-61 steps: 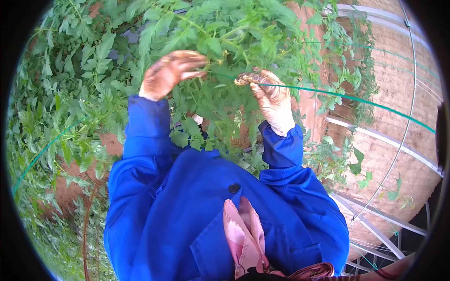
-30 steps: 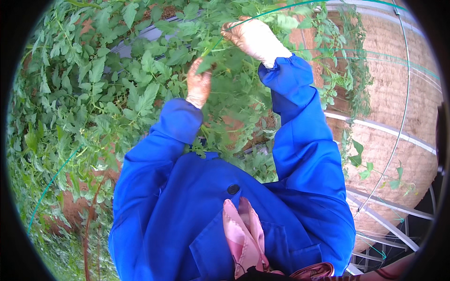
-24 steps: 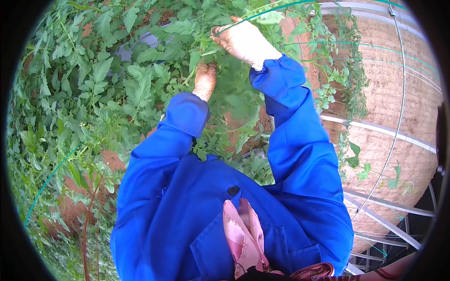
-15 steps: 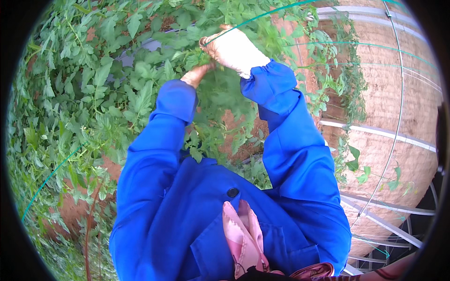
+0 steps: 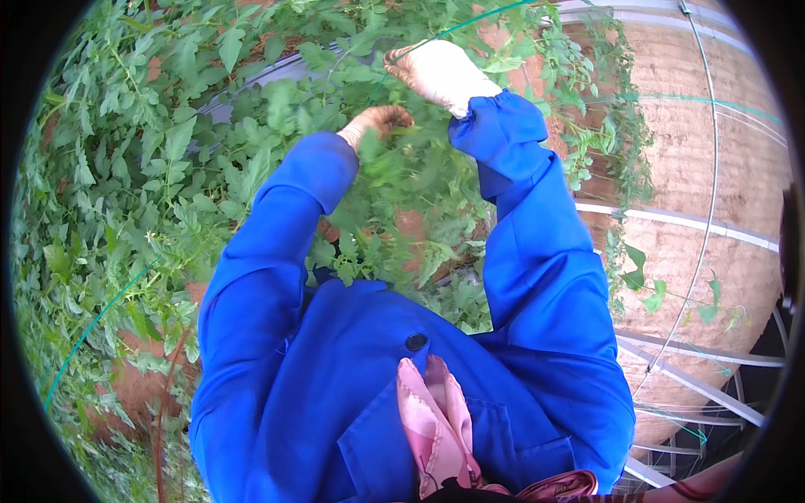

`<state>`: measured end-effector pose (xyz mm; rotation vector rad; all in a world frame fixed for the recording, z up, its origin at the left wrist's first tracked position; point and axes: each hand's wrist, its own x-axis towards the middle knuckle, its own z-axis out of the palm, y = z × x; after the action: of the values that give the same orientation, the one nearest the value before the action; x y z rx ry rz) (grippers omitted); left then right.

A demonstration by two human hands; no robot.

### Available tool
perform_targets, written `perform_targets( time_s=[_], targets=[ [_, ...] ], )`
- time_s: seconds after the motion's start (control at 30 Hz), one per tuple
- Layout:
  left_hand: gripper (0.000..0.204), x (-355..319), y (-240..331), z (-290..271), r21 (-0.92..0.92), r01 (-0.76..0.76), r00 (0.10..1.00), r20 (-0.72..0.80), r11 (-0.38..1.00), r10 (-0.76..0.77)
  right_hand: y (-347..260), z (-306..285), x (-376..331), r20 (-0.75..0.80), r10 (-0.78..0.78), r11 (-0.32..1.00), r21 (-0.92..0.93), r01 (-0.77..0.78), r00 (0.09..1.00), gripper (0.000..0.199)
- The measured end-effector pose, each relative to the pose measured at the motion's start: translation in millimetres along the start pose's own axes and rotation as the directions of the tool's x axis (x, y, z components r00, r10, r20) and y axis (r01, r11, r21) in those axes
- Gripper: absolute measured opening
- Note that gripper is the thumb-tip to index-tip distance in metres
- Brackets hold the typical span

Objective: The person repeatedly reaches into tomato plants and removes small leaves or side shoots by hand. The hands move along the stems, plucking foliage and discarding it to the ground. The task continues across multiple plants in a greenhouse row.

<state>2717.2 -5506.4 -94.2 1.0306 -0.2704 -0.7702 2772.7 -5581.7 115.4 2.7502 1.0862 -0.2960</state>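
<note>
Leafy tomato plants (image 5: 180,159) surround both hands. My left hand (image 5: 375,122) is closed among them, its fingers curled and darkened at the tips. A bit of green shows at those fingertips, and a motion-blurred tomato shoot (image 5: 381,172) hangs just beneath. Farther up and to the right, my right hand (image 5: 440,74) is bright from glare, with its fingers bent around a thin green twine (image 5: 474,21). That twine runs up to the right from the hand and reappears below its fingers. The two hands are apart.
On the right stands a brown, ribbed wall (image 5: 679,159) behind pale metal bars (image 5: 688,225) and a thin cable (image 5: 714,142). Another green twine (image 5: 96,323) crosses the plants at left. Reddish soil (image 5: 138,381) and a grey strip (image 5: 289,67) show between leaves.
My right hand has shifted right and slightly away from the left hand. The left hand has moved slightly right and shows more fully; leaves beneath it have moved.
</note>
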Motion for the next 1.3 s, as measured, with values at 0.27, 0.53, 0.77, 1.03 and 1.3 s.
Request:
perform_targets(
  time_s=[0.27,0.53,0.77,1.03,1.3],
  targets=[
    [0.04,-54,31,27,0.469,0.008,0.999,0.041,0.883,-0.032,14,-4,-12,-0.076,-0.042,0.999,0.027,0.044,0.996,0.024],
    [0.032,-83,-57,-112,-0.722,-0.435,0.896,-0.407,0.539,0.178,18,24,-34,-0.033,0.217,0.477,0.875,-0.077,0.976,0.023],
    [0.031,-41,22,-76,-0.363,-0.366,0.876,-0.444,0.857,0.186,-43,10,-33,0.032,-0.266,0.137,0.991,0.005,0.963,0.034],
    [0.039,-22,21,-36,-0.328,-0.272,0.94,-0.291,0.905,0.178,-27,69,-89,-0.032,0.692,-0.68,0.306,0.666,0.721,0.04],
    [0.047,-19,11,-8,-0.274,-0.359,0.878,-0.423,0.892,0.223,0,83,-143,0.147,0.627,-0.774,0.229,0.59,0.765,0.054]
  ],
)
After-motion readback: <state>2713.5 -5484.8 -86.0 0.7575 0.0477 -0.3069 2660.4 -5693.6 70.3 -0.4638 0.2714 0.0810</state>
